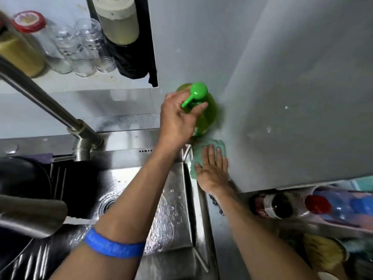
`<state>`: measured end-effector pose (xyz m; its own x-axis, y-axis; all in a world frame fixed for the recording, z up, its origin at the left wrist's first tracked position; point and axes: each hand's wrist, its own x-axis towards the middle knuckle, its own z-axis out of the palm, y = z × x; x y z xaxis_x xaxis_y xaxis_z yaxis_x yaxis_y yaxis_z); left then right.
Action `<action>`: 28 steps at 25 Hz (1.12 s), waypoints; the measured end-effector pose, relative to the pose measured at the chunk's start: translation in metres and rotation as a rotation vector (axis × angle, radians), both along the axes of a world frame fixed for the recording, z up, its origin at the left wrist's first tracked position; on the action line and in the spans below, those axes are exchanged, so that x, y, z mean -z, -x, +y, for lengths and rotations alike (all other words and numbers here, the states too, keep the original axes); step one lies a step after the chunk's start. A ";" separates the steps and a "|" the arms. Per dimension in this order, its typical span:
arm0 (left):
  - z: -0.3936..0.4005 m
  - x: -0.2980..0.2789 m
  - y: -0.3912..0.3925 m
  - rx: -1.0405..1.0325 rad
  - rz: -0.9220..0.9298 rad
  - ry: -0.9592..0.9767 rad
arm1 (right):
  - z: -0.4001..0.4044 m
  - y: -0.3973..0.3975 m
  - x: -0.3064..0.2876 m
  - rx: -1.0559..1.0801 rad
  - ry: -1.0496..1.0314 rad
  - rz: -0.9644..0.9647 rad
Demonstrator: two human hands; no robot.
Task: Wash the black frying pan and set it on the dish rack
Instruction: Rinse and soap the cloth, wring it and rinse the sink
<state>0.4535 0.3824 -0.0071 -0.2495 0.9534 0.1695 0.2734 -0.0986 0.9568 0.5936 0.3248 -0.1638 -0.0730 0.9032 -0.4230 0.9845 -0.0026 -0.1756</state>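
The black frying pan point(22, 176) lies at the sink's far left, well apart from both hands. The left hand point(178, 116) grips the green plastic pump bottle point(203, 110); just below its spout, the right hand point(212, 168) presses flat on a teal sponge point(220, 144) on the worktop.

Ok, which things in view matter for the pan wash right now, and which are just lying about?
In the job:
left hand gripping the green soap pump bottle
right hand flat on the green cloth
black frying pan
sink
faucet

Lying about:
glass jars
red-capped bottles
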 end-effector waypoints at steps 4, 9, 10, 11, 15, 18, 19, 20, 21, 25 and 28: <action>0.044 -0.011 -0.032 0.126 -0.058 0.046 | -0.039 0.000 -0.005 -0.128 -0.012 0.099; 0.028 -0.006 -0.020 0.059 -0.039 0.163 | -0.055 0.011 -0.012 -0.253 -0.171 0.254; 0.011 0.002 -0.013 0.040 -0.070 0.198 | -0.050 0.011 -0.016 -0.167 -0.130 0.370; -0.013 0.012 -0.005 0.002 -0.121 0.237 | -0.046 0.013 -0.024 0.016 -0.045 0.552; -0.130 0.060 0.024 -0.209 -0.421 0.477 | -0.072 0.052 -0.066 0.507 0.158 1.170; -0.190 0.089 0.032 -0.167 -0.953 0.642 | -0.113 0.076 -0.090 0.432 0.348 1.236; -0.198 0.096 0.032 -0.189 -1.076 0.679 | -0.124 0.070 -0.090 0.398 0.256 1.114; -0.201 0.101 0.032 -0.240 -1.150 0.716 | -0.131 0.058 -0.088 0.367 0.081 0.911; -0.203 0.104 0.032 -0.300 -1.182 0.749 | -0.138 0.042 -0.083 0.296 -0.107 0.622; -0.210 0.114 0.042 -0.319 -1.187 0.790 | -0.155 -0.003 -0.067 0.154 0.047 0.017; -0.223 0.123 0.065 -0.344 -1.149 0.810 | -0.111 0.004 -0.052 0.024 0.066 0.108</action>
<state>0.3888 0.1590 -0.1302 -0.1061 0.5543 -0.8255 -0.7715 0.4779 0.4200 0.5899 0.2141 -0.1121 -0.1000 0.8754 -0.4729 0.9595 -0.0410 -0.2788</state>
